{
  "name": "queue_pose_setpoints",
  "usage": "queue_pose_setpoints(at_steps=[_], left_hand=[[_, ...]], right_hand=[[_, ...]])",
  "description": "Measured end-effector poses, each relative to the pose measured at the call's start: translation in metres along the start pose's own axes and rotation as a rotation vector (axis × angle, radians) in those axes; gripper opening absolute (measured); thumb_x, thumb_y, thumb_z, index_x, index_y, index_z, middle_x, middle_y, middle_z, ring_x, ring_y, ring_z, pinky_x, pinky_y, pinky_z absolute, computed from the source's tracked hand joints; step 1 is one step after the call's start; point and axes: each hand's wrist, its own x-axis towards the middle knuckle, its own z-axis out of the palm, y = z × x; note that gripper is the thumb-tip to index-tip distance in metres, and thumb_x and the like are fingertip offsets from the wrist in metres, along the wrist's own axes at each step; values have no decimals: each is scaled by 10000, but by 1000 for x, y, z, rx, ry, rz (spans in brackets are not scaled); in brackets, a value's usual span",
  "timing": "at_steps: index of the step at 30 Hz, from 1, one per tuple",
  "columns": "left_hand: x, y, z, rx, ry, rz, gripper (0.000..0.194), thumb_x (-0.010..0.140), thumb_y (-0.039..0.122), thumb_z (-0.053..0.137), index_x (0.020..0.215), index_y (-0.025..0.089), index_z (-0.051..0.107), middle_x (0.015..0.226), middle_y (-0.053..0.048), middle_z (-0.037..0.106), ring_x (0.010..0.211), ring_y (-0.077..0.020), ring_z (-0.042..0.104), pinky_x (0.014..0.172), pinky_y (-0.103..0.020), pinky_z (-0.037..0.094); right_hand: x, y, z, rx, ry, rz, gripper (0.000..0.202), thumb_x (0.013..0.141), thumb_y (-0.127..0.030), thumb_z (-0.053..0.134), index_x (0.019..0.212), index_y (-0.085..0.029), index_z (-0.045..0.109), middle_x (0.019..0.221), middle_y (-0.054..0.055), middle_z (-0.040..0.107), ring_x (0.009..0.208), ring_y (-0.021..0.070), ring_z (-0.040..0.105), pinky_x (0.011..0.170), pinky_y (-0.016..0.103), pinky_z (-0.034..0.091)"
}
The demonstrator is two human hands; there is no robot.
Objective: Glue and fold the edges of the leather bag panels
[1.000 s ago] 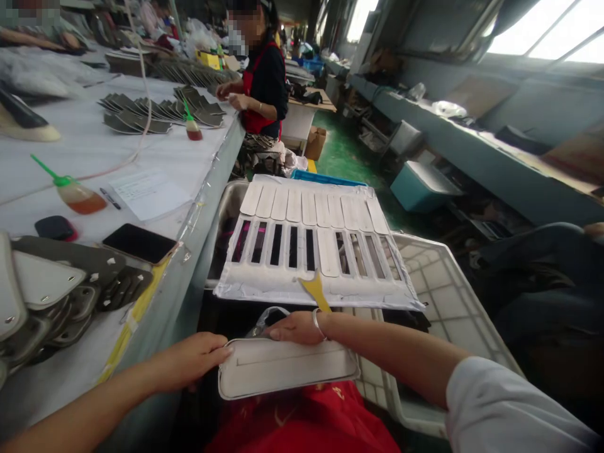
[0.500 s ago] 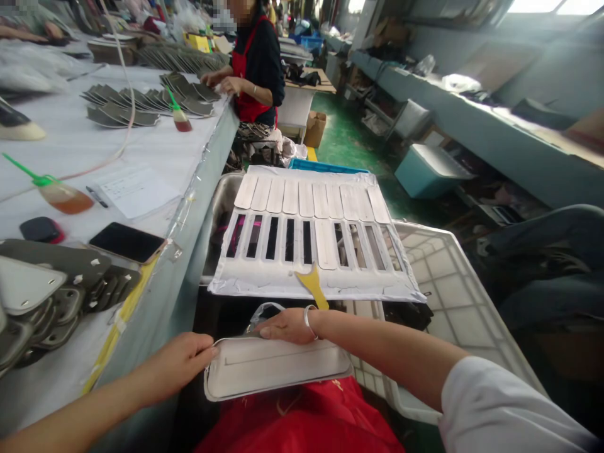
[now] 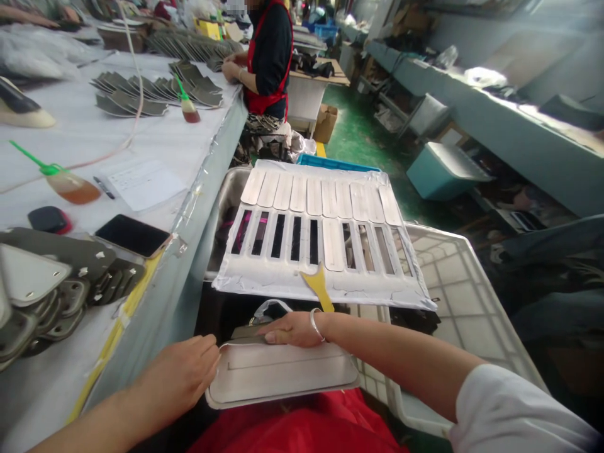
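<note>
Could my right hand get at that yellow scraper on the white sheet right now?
Probably yes. The yellow scraper lies just beyond the right hand, uncovered, with nothing between them; the hand would first have to leave the grey panel it presses on.

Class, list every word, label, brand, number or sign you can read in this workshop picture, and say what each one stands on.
No text here can be read.
Paper sheet on the work table: faint printed lines, too small and blurred to read.
Yellow box far back on the table: some marking, too blurred to read.
Grey panel held by the left hand and right hand: no lettering visible.
</note>
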Motion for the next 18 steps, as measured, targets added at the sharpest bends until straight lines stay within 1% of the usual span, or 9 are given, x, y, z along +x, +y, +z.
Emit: queue_pose_setpoints(at_steps=[2, 4, 5, 7, 9, 11, 12, 15, 18], left_hand=[[1, -3, 6, -226, 62, -141, 287, 904, 264, 343, 758, 179, 574, 753, -46, 585, 705, -188, 547, 641, -299, 433], [5, -6, 10, -500, 107, -289, 253, 892, 378, 405, 901, 185, 568, 840, -32, 588, 743, -163, 562, 618, -250, 447], [8, -8, 10, -594, 111, -307, 269, 875, 408, 440, 984, 194, 562, 885, -27, 587, 769, -156, 568, 618, -234, 451], [14, -12, 7, -660, 95, -227, 303, 858, 411, 480, 1069, 214, 571, 929, -20, 582, 818, -152, 572, 666, -230, 456], [19, -15, 1, -638, 66, -107, 265, 874, 391, 463, 959, 217, 644, 876, -10, 581, 805, -141, 574, 703, -231, 444], [22, -16, -3, -626, 66, -40, 317, 907, 363, 407, 834, 213, 676, 820, -5, 581, 768, -122, 577, 693, -216, 439], [22, -17, -3, -609, 85, -16, 334, 919, 345, 385, 828, 212, 678, 809, -5, 583, 754, -114, 577, 680, -208, 442], [18, -18, 6, -441, 248, 113, 285, 925, 269, 380, 971, 209, 655, 837, -22, 608, 782, -120, 578, 718, -210, 465], [9, -20, 20, -178, 415, 267, 299, 904, 182, 387, 1122, 190, 593, 886, -58, 629, 812, -144, 575, 758, -243, 489]], right_hand=[[1, 1, 1, 3, 5, 0, 476, 934, -358, 380, 1327, -97, 445, 1371, 102, 440, 1280, 191, 379, 1096, 271, 229], [1, 0, 1, -1, 5, 7, 474, 937, -357, 372, 1329, -99, 443, 1369, 100, 442, 1278, 189, 382, 1093, 270, 234], [0, -1, 1, -2, 4, 9, 472, 940, -355, 365, 1330, -100, 441, 1369, 98, 442, 1278, 187, 382, 1091, 267, 238], [0, -4, 1, -4, -3, 7, 465, 943, -348, 360, 1331, -106, 440, 1373, 90, 439, 1279, 180, 380, 1087, 261, 245], [-1, -7, 0, 2, -8, 2, 455, 945, -336, 358, 1332, -110, 439, 1374, 81, 439, 1281, 170, 378, 1083, 251, 252], [-2, -10, -2, 5, -7, 5, 446, 947, -321, 359, 1330, -108, 440, 1371, 78, 442, 1276, 161, 384, 1080, 241, 254], [-3, -11, -2, 4, -8, 4, 444, 948, -312, 358, 1328, -98, 440, 1370, 82, 443, 1274, 159, 387, 1080, 236, 251], [-4, -13, -2, -2, -13, 2, 449, 949, -295, 356, 1327, -65, 432, 1371, 100, 438, 1277, 153, 383, 1080, 222, 245], [-3, -12, -1, -7, -17, 33, 448, 950, -313, 352, 1335, -97, 428, 1377, 79, 434, 1281, 142, 377, 1079, 221, 248]])
